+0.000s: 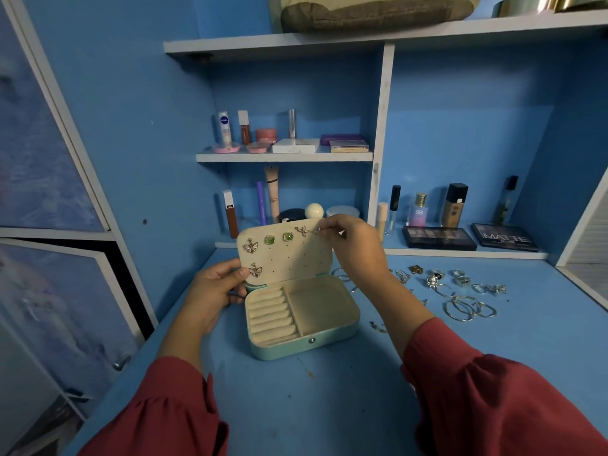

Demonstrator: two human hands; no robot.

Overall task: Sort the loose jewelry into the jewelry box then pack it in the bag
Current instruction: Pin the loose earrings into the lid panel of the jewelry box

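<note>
Blue worktop (329,406) with shelves of makeup along the back edge. The jewelry box (301,319) sits open in the middle of it, lid (286,255) standing up, ring rolls and one bare compartment inside. Left hand (215,287) grips the lid's left edge, fingers curled around it. Right hand (353,245) is up at the lid's top right corner, fingers pinching a small earring (317,231) against it. Butterfly, green and flower earrings are already pinned on the lid. Loose rings and hoops (460,291) lie scattered toward the right edge.
</note>
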